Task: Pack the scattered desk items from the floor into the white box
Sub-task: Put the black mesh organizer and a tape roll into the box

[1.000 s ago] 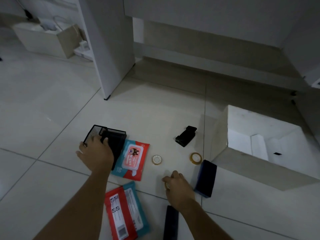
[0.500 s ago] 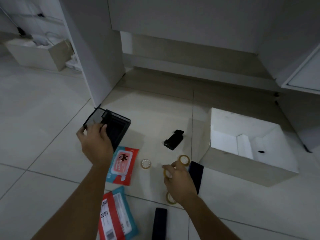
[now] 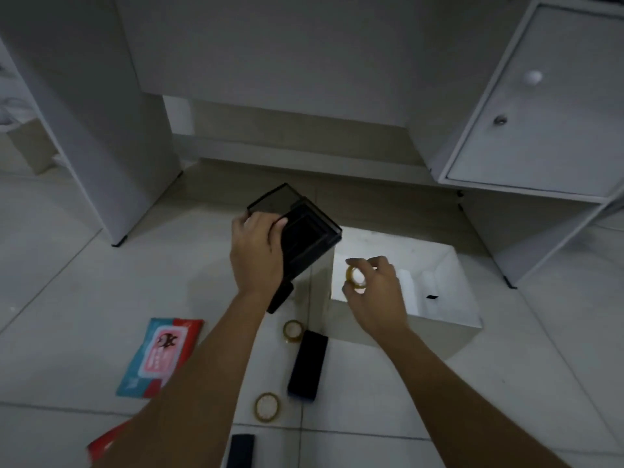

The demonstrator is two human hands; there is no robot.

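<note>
**Both hands full above the white box**

While the person crouches over the pale tiled floor (image 3: 84, 298), the left hand (image 3: 258, 253) holds a black mesh desk organiser (image 3: 300, 231) up in the air, fingers wrapped over its near edge and thumb underneath, the thing tilted with its open side towards us. It hangs just left of the open white rectangular box (image 3: 449, 324), its far corner overlapping the box's left rim. The right hand (image 3: 376, 288) is over the near-left part of the box, pinching a small yellowish roll of clear tape (image 3: 354, 276) between thumb and fingertips, the other fingers loosely curled.

Inside the box I can make out white dividers and a small black mark on its floor. Still on the tiles: a second tape roll (image 3: 292, 331) just left of the box's near corner, a third tape roll (image 3: 266, 407) nearer the person, a flat black rectangular case (image 3: 308, 364) lying between those two rolls, and a red-and-teal pack of wet wipes (image 3: 160, 356) left of the forearm. Another dark oblong item (image 3: 240, 450) sits at the bottom edge, and part of a small black object (image 3: 279, 297) shows beneath the left wrist. A white cabinet with a round knob (image 3: 533, 77) stands behind the box.
</note>
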